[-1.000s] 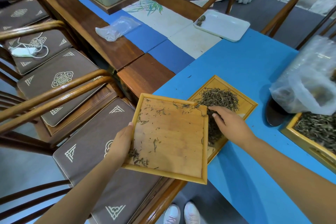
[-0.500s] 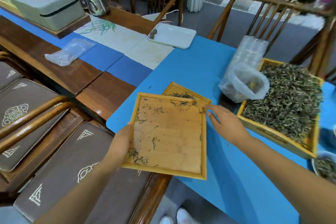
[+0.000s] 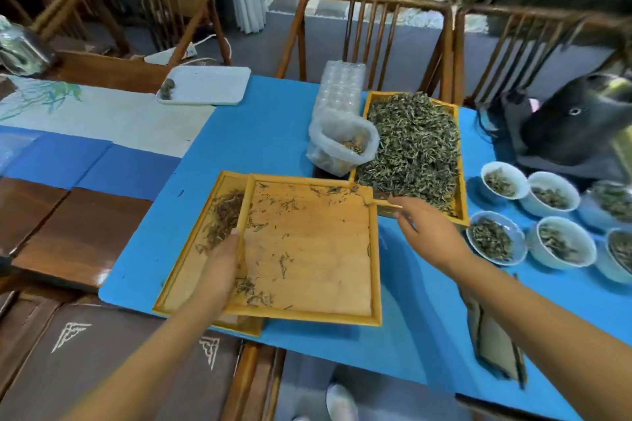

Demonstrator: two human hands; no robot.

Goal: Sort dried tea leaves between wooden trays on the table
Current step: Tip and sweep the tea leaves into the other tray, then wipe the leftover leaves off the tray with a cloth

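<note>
Head | blue table mat [image 3: 273, 133] | left hand [image 3: 219, 267] grips tray [image 3: 314, 249] | right hand [image 3: 431, 236] loose

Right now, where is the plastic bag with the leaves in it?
In the head view the plastic bag stands upright on the blue table cover, past the near wooden trays, against the left side of the full tray of tea leaves.

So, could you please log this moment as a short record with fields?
left hand: left hand grips the near-empty tray by its left edge
right hand: right hand open, fingers at the tray's far right corner
beneath: second tray with some leaves
full tray: full tray, heaped, beside plastic bag
right: bowls of leaves
</note>
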